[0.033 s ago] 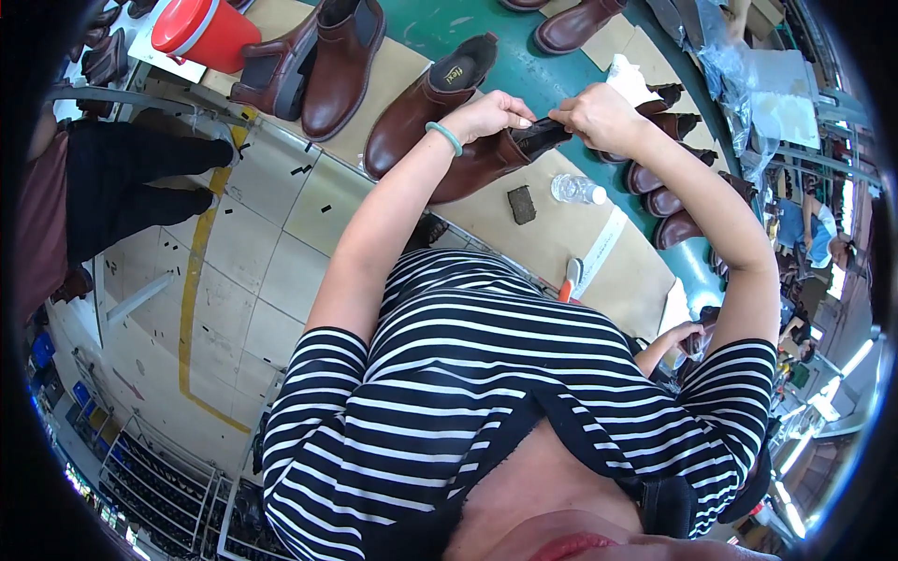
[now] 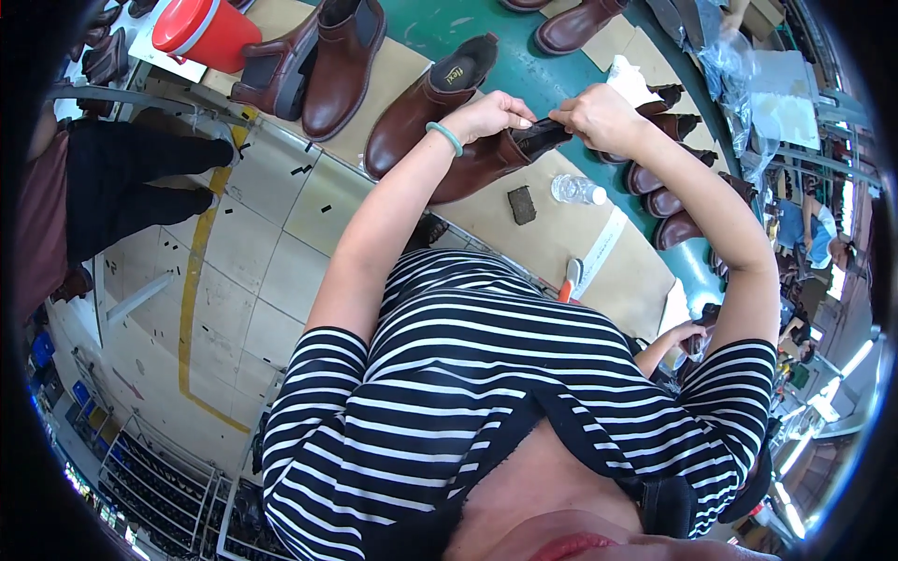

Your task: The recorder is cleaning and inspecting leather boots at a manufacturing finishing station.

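Note:
A brown leather ankle boot [image 2: 482, 170] lies tilted at the bench edge, its toe toward my body and its dark opening up. My left hand [image 2: 488, 116] pinches the near-left rim of that opening between thumb and fingers. At the upper end of the opening, my right hand [image 2: 596, 117] is closed on the rim, its fingertips partly hidden. Just left of it rests another brown ankle boot [image 2: 412, 120] with a dark insole showing. My left forearm covers part of the held boot.
A pair of brown boots [image 2: 344, 70] and a red bucket [image 2: 201, 37] stand at the far left. On the right are a dark block [image 2: 522, 205], a clear bottle [image 2: 577, 190], an orange-handled brush [image 2: 572, 279] and several more boots [image 2: 675, 228]. Another person's legs [image 2: 150, 168] show at left.

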A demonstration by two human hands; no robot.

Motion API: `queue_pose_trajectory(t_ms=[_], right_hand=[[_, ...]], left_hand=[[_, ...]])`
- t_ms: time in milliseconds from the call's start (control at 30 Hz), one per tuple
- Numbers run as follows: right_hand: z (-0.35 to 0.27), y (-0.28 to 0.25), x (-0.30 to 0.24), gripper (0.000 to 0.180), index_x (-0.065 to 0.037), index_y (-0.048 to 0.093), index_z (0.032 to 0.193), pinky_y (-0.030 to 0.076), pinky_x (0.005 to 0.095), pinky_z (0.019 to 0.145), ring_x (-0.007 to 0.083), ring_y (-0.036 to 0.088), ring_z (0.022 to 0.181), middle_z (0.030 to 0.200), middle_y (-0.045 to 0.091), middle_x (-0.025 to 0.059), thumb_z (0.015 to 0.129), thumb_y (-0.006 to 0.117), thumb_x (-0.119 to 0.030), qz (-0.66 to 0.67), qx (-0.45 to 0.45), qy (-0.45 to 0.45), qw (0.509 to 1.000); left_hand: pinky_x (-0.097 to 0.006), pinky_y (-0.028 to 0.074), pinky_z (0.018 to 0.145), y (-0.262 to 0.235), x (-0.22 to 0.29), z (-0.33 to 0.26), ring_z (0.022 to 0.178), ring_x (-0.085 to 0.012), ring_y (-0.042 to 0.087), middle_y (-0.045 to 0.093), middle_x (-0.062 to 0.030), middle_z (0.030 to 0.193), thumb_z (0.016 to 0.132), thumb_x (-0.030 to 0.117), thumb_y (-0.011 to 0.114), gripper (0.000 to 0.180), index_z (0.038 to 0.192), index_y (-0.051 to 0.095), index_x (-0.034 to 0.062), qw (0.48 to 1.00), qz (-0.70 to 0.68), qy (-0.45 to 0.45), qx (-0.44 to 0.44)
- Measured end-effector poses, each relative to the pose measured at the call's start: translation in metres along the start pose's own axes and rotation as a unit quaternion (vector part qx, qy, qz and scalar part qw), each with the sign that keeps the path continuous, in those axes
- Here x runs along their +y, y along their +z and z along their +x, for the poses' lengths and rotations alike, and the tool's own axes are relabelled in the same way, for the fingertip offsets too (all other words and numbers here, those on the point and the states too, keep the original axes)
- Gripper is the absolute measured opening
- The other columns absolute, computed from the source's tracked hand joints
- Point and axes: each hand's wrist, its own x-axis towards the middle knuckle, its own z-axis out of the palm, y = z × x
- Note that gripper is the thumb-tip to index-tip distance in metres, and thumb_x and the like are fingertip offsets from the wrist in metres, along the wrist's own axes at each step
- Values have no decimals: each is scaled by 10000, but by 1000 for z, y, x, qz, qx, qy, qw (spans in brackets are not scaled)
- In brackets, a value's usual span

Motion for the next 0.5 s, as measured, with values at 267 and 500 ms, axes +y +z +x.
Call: queue_pose_trajectory(t_ms=[267,500], right_hand=[[1,2,-1,326,-66,654,1004,492,388,609,298,621,682,751,616,105,679,662,-76,9,-38,14,999],[-17,-24,1,275,-76,678,970,505,384,615,303,636,690,788,659,103,705,651,-141,72,93,94,989]], left_hand=[[-247,409,909,-2,-5,2,950,-109,558,625,1,960,871,75,621,205,1049,667,-16,1000,-3,0,-4],[-254,427,897,-2,-2,-2,935,-106,577,651,0,949,878,66,606,187,1038,676,0,1000,-1,-2,-4]])
